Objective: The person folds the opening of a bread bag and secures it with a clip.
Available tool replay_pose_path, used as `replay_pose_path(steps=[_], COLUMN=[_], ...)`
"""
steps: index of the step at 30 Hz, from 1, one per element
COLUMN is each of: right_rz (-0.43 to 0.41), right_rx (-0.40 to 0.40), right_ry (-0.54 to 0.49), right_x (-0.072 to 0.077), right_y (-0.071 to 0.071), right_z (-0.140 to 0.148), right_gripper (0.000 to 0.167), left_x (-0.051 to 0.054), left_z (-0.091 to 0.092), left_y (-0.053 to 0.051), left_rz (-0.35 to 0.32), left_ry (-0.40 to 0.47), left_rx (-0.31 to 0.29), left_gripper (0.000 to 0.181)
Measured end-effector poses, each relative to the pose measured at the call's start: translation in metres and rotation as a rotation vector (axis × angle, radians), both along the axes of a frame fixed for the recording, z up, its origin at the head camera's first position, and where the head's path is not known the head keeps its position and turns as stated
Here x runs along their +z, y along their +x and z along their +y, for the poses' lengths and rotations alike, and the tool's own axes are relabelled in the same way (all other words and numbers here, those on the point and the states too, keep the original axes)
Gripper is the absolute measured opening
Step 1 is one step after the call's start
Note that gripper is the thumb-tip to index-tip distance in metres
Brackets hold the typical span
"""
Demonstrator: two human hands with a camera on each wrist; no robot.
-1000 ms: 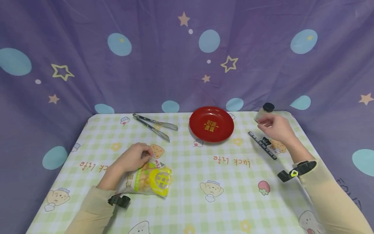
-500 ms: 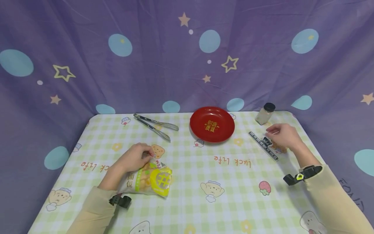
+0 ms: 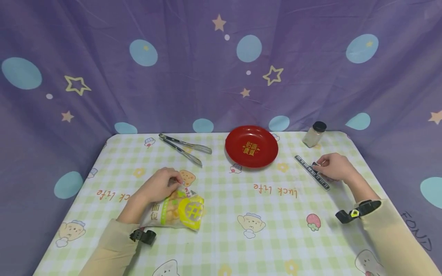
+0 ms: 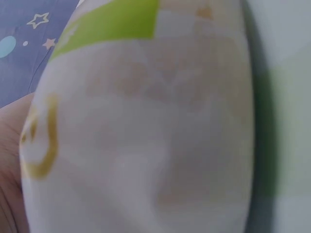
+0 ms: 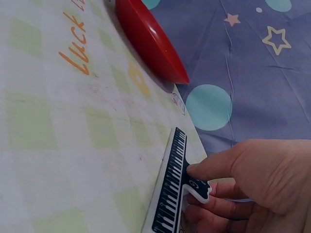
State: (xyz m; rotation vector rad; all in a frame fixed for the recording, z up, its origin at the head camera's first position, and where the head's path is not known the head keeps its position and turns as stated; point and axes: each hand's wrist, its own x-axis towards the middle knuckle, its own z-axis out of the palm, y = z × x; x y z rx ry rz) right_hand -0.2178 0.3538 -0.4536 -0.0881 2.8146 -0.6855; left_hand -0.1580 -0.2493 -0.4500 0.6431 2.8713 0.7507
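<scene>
On the left of the table, my left hand [image 3: 157,186] grips the edge of a plastic food bag [image 3: 179,211] with yellow and green print and pale brown pieces inside. The bag fills most of the left wrist view. On the right, my right hand [image 3: 335,167] pinches the dark tab of a long clip [image 3: 312,173] printed with piano keys. The thumb [image 5: 214,166] presses on top of the tab in the right wrist view, with the other fingers curled below. The clip's far underside is hidden.
Metal tongs [image 3: 186,147] lie spread at the back left. A red plate [image 3: 251,157] with gold characters stands at the back middle. A small jar [image 3: 313,137] with a black lid is at the back right. A checked cloth [image 3: 221,245] covers the table, with a purple curtain [image 3: 193,84] behind.
My right hand has let go of the jar, which now stands upright, and has come nearer to take the clip's tab. The left hand keeps its hold on the bag.
</scene>
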Motion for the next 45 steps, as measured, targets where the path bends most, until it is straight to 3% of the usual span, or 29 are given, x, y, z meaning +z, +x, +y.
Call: replay_pose_path(steps=[8, 14, 23, 30, 37, 45], right_rz=[0.034, 0.144, 0.230, 0.138, 0.120, 0.098], right_rx=[0.012, 0.015, -0.025, -0.012, 0.043, 0.164], right_ry=[-0.015, -0.035, -0.202, -0.417, -0.494, -0.478], right_x=[0.015, 0.029, 0.049, 0.061, 0.058, 0.041], right_y=[0.008, 0.011, 0.017, 0.018, 0.017, 0.020], right_z=[-0.008, -0.016, -0.043, -0.074, -0.108, -0.142], right_gripper=[0.029, 0.027, 0.026, 0.042, 0.035, 0.029], left_x=[0.000, -0.001, -0.001, -0.001, -0.001, -0.001], left_z=[0.000, -0.001, 0.000, 0.000, -0.001, 0.000], left_y=[-0.001, -0.002, -0.002, -0.002, -0.001, -0.001], left_rz=[0.037, 0.037, 0.041, 0.029, 0.031, 0.028], left_ry=[-0.022, -0.027, -0.031, -0.036, -0.034, -0.028], left_rx=[0.029, 0.029, 0.025, 0.034, 0.030, 0.037], left_gripper=[0.013, 0.013, 0.013, 0.013, 0.013, 0.012])
